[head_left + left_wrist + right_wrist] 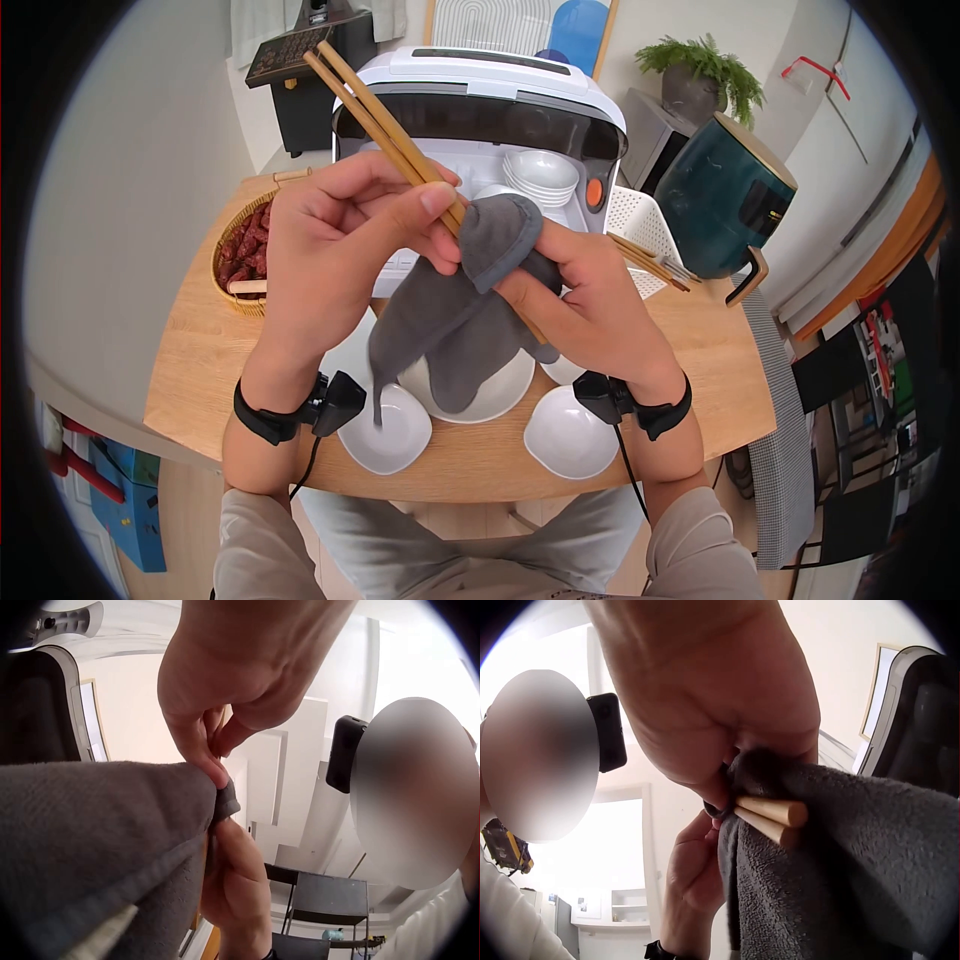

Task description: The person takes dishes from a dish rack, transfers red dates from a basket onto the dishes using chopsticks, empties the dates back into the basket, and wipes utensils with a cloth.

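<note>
A pair of wooden chopsticks (372,115) slants up to the left in the head view, pinched between the thumb and fingers of my left hand (335,225). My right hand (600,300) grips a dark grey cloth (430,320) folded around the chopsticks' lower part. The rest of the cloth hangs down over a white dish (505,395). In the right wrist view two blunt chopstick ends (784,821) stick out from beside the cloth, below my right hand. Cloth covers much of the left wrist view, and the fingers of both hands meet close together at its edge.
White bowls (385,440) stand at the table's front. Behind is an open white machine (385,75) with stacked bowls (541,172). A wicker basket (221,260) of dark red pieces sits left; right are a white perforated basket (630,210), chopsticks, forks and a green appliance (715,190).
</note>
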{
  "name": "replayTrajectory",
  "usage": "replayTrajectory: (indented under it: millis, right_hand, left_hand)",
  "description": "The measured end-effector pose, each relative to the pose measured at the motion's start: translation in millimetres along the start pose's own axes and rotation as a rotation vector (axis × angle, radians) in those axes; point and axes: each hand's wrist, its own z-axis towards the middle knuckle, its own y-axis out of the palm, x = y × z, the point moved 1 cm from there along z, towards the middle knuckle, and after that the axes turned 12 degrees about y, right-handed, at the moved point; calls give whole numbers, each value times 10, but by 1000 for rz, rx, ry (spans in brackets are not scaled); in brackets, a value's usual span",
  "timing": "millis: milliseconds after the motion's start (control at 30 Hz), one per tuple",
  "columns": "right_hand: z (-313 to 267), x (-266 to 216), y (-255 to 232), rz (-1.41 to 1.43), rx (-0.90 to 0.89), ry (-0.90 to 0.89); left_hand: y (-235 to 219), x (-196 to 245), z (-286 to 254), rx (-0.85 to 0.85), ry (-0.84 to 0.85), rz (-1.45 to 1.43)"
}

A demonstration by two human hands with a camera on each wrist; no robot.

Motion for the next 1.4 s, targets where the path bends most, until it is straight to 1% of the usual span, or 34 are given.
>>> replayTrajectory:
  millis: [33,100,133,267,333,400,433,467,500,533,567,600,633,667,700,733,800,867,933,967,1000,1033,1067,1100,1133,1167,1200,1267,1333,1400]
  right_hand:
    - [6,2,0,0,-2,-1]
    - [9,4,-23,-113,86,-115]
    - [0,-6,-34,-113,86,-116]
    - [-84,-135,-138,-158,89,-131]
    - [-132,-151,-206,-179,80,-131]
    - [-168,-145,-275,-199,95,-192]
    - [-186,-144,-330,-198,98,-191]
    - [-204,-147,-389,-258,88,-182]
    - [-217,-143,-440,-318,78,-174]
    - [-222,-129,-483,-318,81,-172]
    - [-217,-108,-534,-239,140,-127]
    - [-207,-85,-589,-158,198,-81]
    - [-185,-55,-646,-158,198,-81]
    - [-153,-9,-719,69,265,-49]
    - [-128,38,-789,295,329,-18]
    - [-107,78,-847,294,326,-21]
    - [-76,174,-966,609,372,-125]
    - [-63,209,-992,595,369,-145]
    - [-53,166,-873,879,337,-238]
    - [-40,128,-774,878,337,-238]
    - [-22,74,-652,857,335,-259]
    - [-25,41,-563,836,333,-279]
    - [-51,50,-503,755,168,-269]
    - [-47,72,-458,585,66,-143]
    - [-50,69,-341,503,-46,-85]
    - [-62,-66,-206,222,-33,-122]
    - [30,43,-142,10,-69,-274]
    - [39,53,-43,8,-30,-266]
    - [53,76,-46,-43,-5,-240]
    - [51,78,-70,-95,22,-213]
  left_hand:
    - [-10,-12,4,3,-2,-21]
    - [17,-8,-3,38,-2,-33]
    - [29,-5,-10,72,-2,-46]
    - [46,96,-46,98,-2,-42]
    - [-57,198,-52,171,71,-139]
    - [-172,310,-41,207,113,-88]
    - [-193,341,-36,238,128,-80]
    - [-222,365,-36,269,142,-72]
    - [-263,372,-22,266,141,-72]
    - [-316,376,2,292,187,-59]
    - [-371,381,21,318,233,-45]
    - [-434,387,39,318,233,-46]
    - [-504,397,56,330,250,11]
    - [-556,405,68,343,269,68]
    - [-582,400,71,340,243,65]
    - [-583,394,74,343,246,66]
    - [-536,359,80,296,191,65]
    - [-401,307,77,322,211,69]
    - [-342,242,61,240,164,192]
    - [-321,213,60,210,145,230]
    - [-269,181,57,210,146,230]
    - [-195,148,45,197,110,169]
    - [-133,132,32,184,74,108]
    - [-97,135,13,147,39,87]
    - [-80,115,-10,147,40,88]
    - [-67,75,-36,132,55,44]
    - [-57,51,-48,117,70,0]
    - [-51,74,-28,108,38,40]
    - [-57,75,-13,160,7,15]
    - [-49,57,-11,152,30,18]
